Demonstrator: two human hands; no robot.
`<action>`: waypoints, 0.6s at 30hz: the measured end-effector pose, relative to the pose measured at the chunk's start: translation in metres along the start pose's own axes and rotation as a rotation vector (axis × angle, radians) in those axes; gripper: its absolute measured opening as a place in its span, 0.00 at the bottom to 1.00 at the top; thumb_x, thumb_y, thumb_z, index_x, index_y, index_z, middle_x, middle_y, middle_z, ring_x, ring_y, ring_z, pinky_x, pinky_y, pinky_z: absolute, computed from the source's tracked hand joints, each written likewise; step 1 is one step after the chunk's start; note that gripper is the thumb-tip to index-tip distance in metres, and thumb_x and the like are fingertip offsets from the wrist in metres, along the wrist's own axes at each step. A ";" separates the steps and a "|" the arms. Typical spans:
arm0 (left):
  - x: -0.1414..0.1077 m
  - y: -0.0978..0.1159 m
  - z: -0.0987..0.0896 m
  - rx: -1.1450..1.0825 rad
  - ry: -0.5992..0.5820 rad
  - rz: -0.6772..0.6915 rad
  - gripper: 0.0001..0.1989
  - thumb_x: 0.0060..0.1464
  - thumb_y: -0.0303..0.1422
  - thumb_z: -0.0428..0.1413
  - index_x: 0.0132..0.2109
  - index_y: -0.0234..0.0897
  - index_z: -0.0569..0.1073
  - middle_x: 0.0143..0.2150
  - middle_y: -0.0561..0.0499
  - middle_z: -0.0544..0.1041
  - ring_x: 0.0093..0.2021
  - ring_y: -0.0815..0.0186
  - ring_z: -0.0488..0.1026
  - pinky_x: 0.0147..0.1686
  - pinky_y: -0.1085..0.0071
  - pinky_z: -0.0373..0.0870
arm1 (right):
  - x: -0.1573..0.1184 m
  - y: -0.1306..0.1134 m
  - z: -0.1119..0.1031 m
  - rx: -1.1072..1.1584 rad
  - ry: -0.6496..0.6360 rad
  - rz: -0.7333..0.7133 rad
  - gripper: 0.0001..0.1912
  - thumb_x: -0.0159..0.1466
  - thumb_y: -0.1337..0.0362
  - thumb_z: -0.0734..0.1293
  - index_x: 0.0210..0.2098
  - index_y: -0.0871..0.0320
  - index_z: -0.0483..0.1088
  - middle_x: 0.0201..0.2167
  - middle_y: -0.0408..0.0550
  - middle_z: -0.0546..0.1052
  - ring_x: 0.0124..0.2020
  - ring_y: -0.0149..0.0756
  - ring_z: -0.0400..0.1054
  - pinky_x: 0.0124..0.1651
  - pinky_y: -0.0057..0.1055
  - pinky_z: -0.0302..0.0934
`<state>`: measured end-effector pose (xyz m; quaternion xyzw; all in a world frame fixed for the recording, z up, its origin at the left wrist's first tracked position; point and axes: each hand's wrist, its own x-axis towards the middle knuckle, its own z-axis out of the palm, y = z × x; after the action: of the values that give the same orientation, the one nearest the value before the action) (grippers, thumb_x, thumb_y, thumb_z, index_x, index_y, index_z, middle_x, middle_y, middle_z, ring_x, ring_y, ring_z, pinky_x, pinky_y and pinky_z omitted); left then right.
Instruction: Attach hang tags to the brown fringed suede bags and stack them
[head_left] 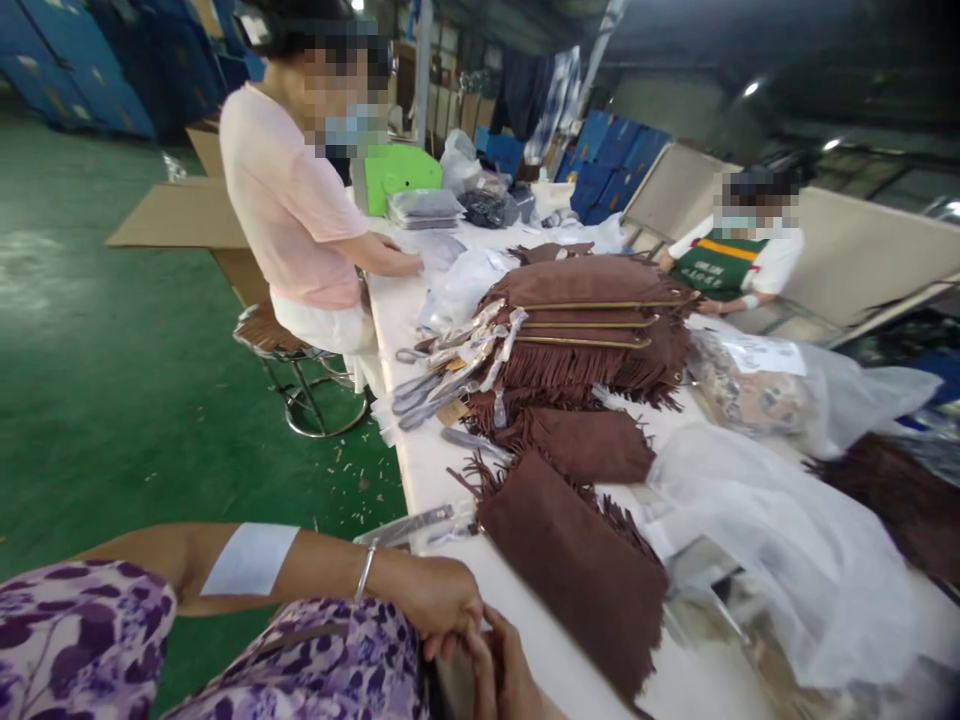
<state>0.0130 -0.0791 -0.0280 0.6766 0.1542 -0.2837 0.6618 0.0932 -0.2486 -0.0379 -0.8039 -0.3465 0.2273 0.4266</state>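
My left hand, with a silver bangle at the wrist, is curled closed at the table's near edge. Its fingertips meet those of my right hand, whose bent fingers come up from the bottom edge. Whatever lies between the fingers is hidden or too small to name. Just right of the hands lies a flat brown fringed bag. A smaller brown fringed piece is behind it, and farther back rises a stack of brown fringed bags with gold zippers. A white patch lies on my left forearm.
Clear plastic bags cover the table's right side. Grey straps hang near its left edge. One person stands at the far left, another at the far right. A stool and cardboard box stand left.
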 end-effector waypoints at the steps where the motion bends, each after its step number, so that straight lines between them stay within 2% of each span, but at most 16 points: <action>1: -0.005 -0.001 -0.003 -0.008 0.007 0.002 0.12 0.57 0.33 0.51 0.28 0.34 0.72 0.18 0.52 0.70 0.17 0.66 0.68 0.18 0.75 0.64 | 0.004 -0.003 0.002 0.012 0.003 -0.018 0.26 0.64 0.40 0.57 0.41 0.52 0.75 0.30 0.45 0.78 0.30 0.36 0.73 0.36 0.27 0.67; 3: -0.016 0.001 -0.009 0.004 0.040 0.018 0.11 0.58 0.34 0.50 0.31 0.34 0.72 0.20 0.52 0.71 0.18 0.67 0.69 0.18 0.76 0.64 | 0.011 -0.009 0.006 0.020 -0.013 -0.055 0.25 0.65 0.41 0.56 0.35 0.52 0.74 0.29 0.44 0.77 0.29 0.35 0.71 0.36 0.27 0.65; 6: -0.033 0.012 -0.023 0.125 0.174 0.085 0.12 0.61 0.31 0.46 0.35 0.35 0.73 0.25 0.52 0.74 0.21 0.68 0.71 0.23 0.75 0.67 | 0.025 -0.012 0.009 0.027 -0.032 -0.140 0.25 0.67 0.42 0.55 0.30 0.52 0.72 0.27 0.43 0.74 0.29 0.34 0.69 0.36 0.28 0.63; 8: -0.040 0.020 -0.035 0.259 0.362 0.142 0.13 0.62 0.29 0.45 0.40 0.35 0.74 0.32 0.49 0.77 0.29 0.65 0.75 0.33 0.71 0.71 | 0.037 -0.011 0.006 0.017 0.005 -0.178 0.24 0.67 0.43 0.56 0.31 0.53 0.71 0.29 0.44 0.74 0.32 0.35 0.70 0.39 0.28 0.63; 10: -0.041 0.024 -0.046 0.501 0.632 0.198 0.11 0.63 0.28 0.46 0.42 0.35 0.73 0.40 0.46 0.77 0.41 0.60 0.75 0.45 0.65 0.70 | 0.049 -0.011 0.002 -0.035 0.053 -0.172 0.23 0.67 0.44 0.56 0.33 0.53 0.72 0.32 0.46 0.75 0.35 0.36 0.70 0.41 0.29 0.62; 12: -0.035 0.023 -0.055 0.782 0.885 0.184 0.09 0.63 0.32 0.49 0.43 0.34 0.73 0.45 0.42 0.74 0.49 0.54 0.70 0.50 0.59 0.67 | 0.062 -0.013 -0.003 -0.090 0.092 -0.167 0.23 0.67 0.43 0.57 0.36 0.54 0.72 0.34 0.47 0.76 0.36 0.37 0.71 0.43 0.30 0.61; 13: -0.030 0.021 -0.058 0.896 0.964 0.150 0.10 0.62 0.35 0.52 0.44 0.33 0.72 0.45 0.41 0.74 0.50 0.52 0.69 0.50 0.57 0.67 | 0.069 -0.015 -0.004 -0.112 0.104 -0.175 0.23 0.66 0.43 0.57 0.37 0.55 0.72 0.35 0.48 0.76 0.37 0.38 0.71 0.43 0.31 0.61; 15: -0.020 0.014 -0.063 1.002 1.011 0.068 0.13 0.59 0.38 0.56 0.44 0.31 0.72 0.44 0.40 0.73 0.48 0.50 0.68 0.47 0.56 0.68 | 0.081 -0.021 -0.006 -0.140 0.114 -0.202 0.23 0.67 0.44 0.57 0.39 0.55 0.73 0.37 0.49 0.77 0.40 0.38 0.71 0.45 0.31 0.61; 18: -0.012 0.006 -0.066 1.045 0.933 0.046 0.07 0.60 0.31 0.53 0.43 0.31 0.72 0.41 0.41 0.74 0.45 0.54 0.70 0.43 0.60 0.69 | 0.097 -0.033 -0.007 -0.168 0.078 -0.249 0.21 0.68 0.47 0.58 0.40 0.56 0.73 0.39 0.49 0.77 0.41 0.38 0.71 0.46 0.30 0.61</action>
<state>0.0191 -0.0130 -0.0187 0.9603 0.2514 0.0136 0.1204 0.1494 -0.1661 -0.0137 -0.7958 -0.4446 0.1114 0.3957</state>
